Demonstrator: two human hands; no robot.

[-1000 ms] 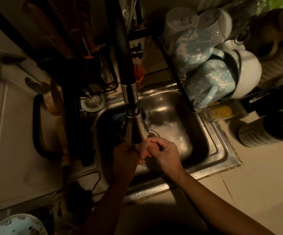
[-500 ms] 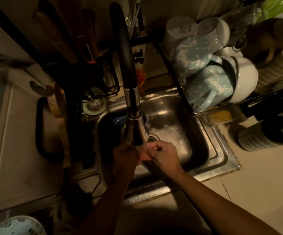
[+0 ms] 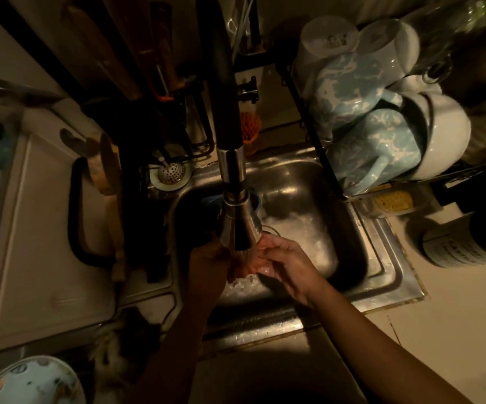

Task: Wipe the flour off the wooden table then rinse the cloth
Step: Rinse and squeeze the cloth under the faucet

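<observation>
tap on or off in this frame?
On. Water sprays from the tap head down between the left hand and right hand, splashing in the sink.

Both bare arms are reaching forward, and they are meeting in the middle. The left arm is sitting in dark shadow, and the left grip (image 3: 209, 265) is showing its back. The right arm is slanting in from the lower right. The right grip (image 3: 290, 265) is bending its fingers (image 3: 266, 252) toward the left one, close enough to touch. It is too dark to tell whether they are holding anything.
</observation>
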